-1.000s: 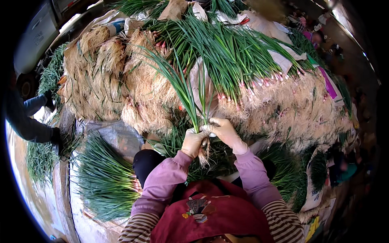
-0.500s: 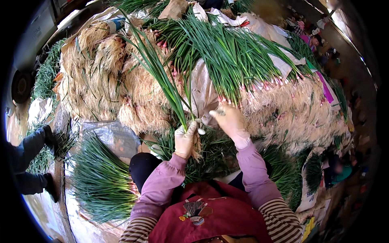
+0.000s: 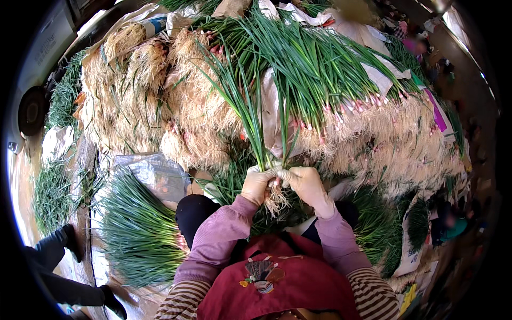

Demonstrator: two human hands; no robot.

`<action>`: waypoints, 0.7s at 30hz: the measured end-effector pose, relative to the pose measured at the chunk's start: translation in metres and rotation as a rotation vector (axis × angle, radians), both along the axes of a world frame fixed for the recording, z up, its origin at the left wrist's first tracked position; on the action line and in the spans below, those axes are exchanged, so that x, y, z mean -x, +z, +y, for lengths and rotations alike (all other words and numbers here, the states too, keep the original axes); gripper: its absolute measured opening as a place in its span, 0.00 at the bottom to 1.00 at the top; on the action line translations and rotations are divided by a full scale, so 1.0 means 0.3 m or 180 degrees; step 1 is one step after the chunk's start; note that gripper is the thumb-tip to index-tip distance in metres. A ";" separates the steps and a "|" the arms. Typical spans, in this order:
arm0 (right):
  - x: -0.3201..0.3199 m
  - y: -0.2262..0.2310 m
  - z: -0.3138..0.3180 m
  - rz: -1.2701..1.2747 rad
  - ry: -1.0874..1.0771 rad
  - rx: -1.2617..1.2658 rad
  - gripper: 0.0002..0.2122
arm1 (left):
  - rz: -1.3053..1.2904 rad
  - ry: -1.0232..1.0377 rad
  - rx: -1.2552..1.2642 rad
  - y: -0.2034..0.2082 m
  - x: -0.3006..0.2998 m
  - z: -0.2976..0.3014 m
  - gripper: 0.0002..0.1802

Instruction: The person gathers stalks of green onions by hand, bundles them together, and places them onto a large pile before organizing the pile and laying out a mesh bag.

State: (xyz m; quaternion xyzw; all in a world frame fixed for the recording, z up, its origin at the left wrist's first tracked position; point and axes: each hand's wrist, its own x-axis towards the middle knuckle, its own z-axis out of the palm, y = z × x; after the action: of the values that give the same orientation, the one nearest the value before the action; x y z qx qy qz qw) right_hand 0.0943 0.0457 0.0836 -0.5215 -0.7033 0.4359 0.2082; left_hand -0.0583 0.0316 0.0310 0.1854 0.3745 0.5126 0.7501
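Both hands wear pale gloves and meet in front of my lap. My left hand (image 3: 257, 184) is closed round a few spring onions (image 3: 256, 140), whose long green leaves point away from me. Pale stringy roots (image 3: 276, 200) hang below its grip. Beside it, touching, my right hand (image 3: 307, 184) is closed with thumb and fingers pinched at the base of the stalks, where more green leaves rise. The glove fingers hide exactly which stalks each hand holds. Beyond the hands lies a broad layer of spring onions (image 3: 325, 74) with pinkish bulbs and roots toward me.
At the left lies a fanned bundle of spring onions (image 3: 136, 232) near a clear plastic sheet (image 3: 154, 173). Heaped root ends (image 3: 200, 120) stand behind it. Another person's legs (image 3: 50, 253) are at the far left, with a vehicle wheel (image 3: 33, 111) beyond. Loose greens lie under my hands.
My right hand has come down and left to meet the left hand at the stalk bases. The left hand has shifted slightly right and nearer. The other person's legs have moved nearer.
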 end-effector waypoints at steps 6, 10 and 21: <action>-0.003 -0.116 0.076 0.1502 -0.0723 0.0650 0.09 | -0.0274 0.0022 -0.0048 -0.043 -0.016 -0.001 0.08; 0.042 -0.125 0.033 0.1884 -0.1066 0.0040 0.06 | 0.0027 0.0146 -0.0338 -0.011 -0.024 -0.013 0.07; 0.027 0.061 0.285 -0.1476 -0.0819 -0.1315 0.14 | -0.0090 0.0720 -0.0193 -0.003 0.007 0.000 0.06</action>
State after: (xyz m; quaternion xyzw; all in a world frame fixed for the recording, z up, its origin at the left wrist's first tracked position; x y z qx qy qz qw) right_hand 0.0863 0.1314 0.1019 -0.6381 -0.7339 0.1240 0.1972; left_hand -0.0604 0.0314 0.0302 0.1573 0.3667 0.6076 0.6867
